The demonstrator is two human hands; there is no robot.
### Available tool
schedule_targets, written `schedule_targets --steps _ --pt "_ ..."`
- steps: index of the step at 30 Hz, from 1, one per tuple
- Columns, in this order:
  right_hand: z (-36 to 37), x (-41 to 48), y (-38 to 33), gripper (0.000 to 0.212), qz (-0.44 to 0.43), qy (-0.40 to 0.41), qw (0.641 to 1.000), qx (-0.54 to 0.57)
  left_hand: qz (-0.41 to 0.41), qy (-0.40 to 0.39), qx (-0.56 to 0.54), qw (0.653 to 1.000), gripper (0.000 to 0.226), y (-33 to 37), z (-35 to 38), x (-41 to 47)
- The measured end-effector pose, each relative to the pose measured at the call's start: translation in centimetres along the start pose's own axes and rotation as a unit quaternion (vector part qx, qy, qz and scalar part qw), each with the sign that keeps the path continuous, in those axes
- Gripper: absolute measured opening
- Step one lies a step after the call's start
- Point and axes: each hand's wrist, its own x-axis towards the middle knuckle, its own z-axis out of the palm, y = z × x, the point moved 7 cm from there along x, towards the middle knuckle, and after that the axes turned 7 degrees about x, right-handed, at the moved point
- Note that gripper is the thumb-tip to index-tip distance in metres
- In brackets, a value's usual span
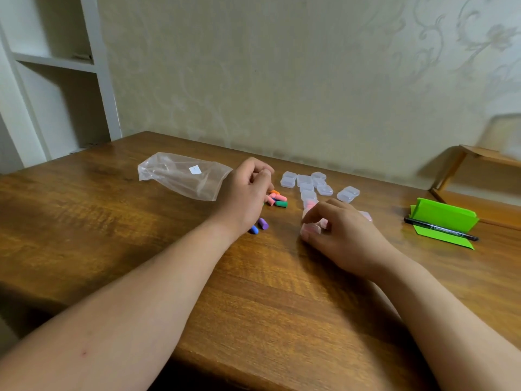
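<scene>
Wooden table | left hand curled, hold unclear | right hand pinches clear box

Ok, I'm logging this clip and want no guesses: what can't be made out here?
Head view, all three:
Left hand: curled fingers hide whether it pinches one of the coloured pieces.
Clear case in the right hand: fingers and blur hide its lid and contents.
Marker print: too small.

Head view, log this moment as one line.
left hand: curled over plugs, hold unclear | right hand: grips box | nearby: bag, spare boxes, pen
</scene>
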Motion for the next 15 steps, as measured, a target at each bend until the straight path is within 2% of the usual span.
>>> schedule_targets --steps 5,9,11,15 --pt "-0.1 0.0 0.0 0.013 -0.002 0.016 1.000 0.002 0.002 0.004 -0.001 1.000 0.021 0.2 -0.1 0.0" --pt "-0.3 -0.1 -0.1 0.021 0.009 0.032 0.999 0.033 0.005 0.000 0.009 1.000 0.021 0.2 0.1 0.0" --pt "-0.9 0.0 0.5 0.021 0.022 0.070 0.995 0.063 0.021 0.012 0.031 0.999 0.023 0.0 0.2 0.2" --pt "-3.9 1.5 3.5 0.015 0.070 0.201 0.975 0.060 0.069 0.053 0.074 0.993 0.036 -0.2 0.2 1.4"
